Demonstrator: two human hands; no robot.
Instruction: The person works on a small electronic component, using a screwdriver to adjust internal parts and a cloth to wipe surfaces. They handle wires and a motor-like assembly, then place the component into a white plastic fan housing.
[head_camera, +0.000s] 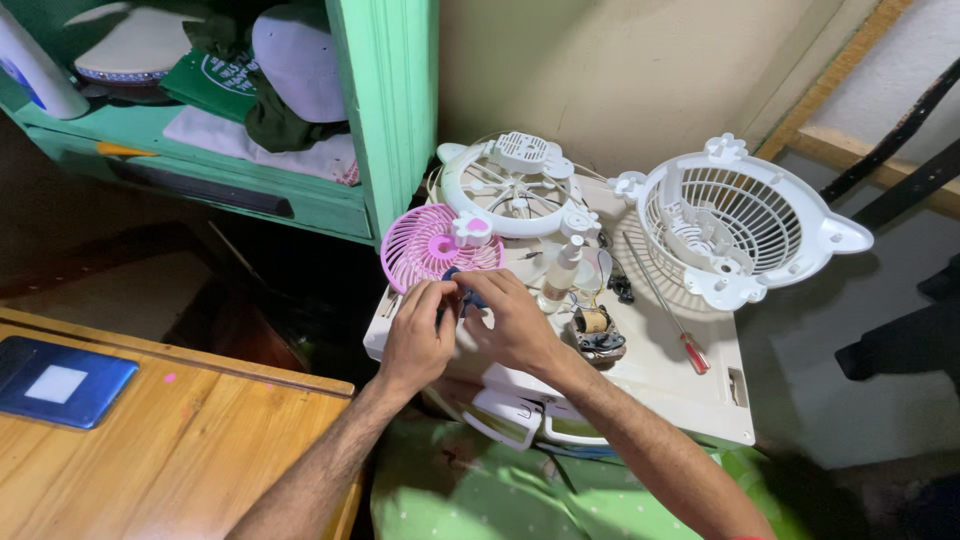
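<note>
A white appliance top (650, 370) served as the bench, set between a green cupboard (385, 110) and a beige wall. Both hands met at its near left: the left hand (418, 335) and right hand (515, 320) pinched closed around a small dark part (462, 290), just beside the pink fan grille (425, 250). A red-handled screwdriver (672, 318) lay to the right, a white grille (740, 225) beyond.

A round pink plastic fan grille (428, 247) with thin radiating ribs is showing beside two white slatted plastic fan guards (742, 222); a red-handled screwdriver (693, 352) is lying on the white casing (660, 385); green cloth with pale dots (450, 490) is spreading below; the wooden cupboard (385, 110) is showing mint green.
</note>
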